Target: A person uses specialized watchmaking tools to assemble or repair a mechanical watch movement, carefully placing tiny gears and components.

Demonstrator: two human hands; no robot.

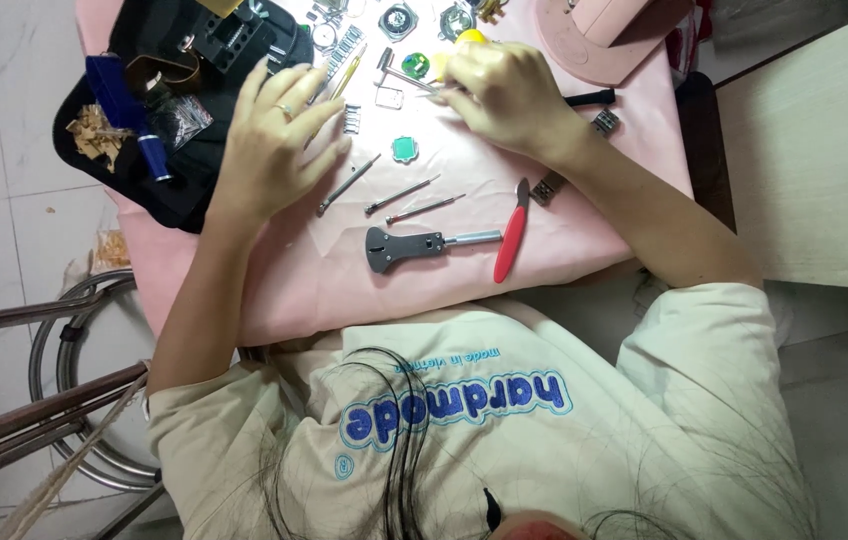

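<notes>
Dark hair and a cream shirt (pixel 484 400) fill the foreground, and beyond them on the pink cloth (pixel 274 280) her left hand (pixel 279 135) rests flat with fingers spread, steadying, while her right hand (pixel 504 95) pinches thin tweezers (pixel 424 85), tools lying within reach beside the green watch face (pixel 404 149).

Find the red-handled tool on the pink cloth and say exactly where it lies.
In the head view, the red-handled tool lies on the pink cloth near its front edge, just right of the grey case wrench and beneath the person's right forearm.

Bright even light, glare at top, soft shadows, sharp
</notes>
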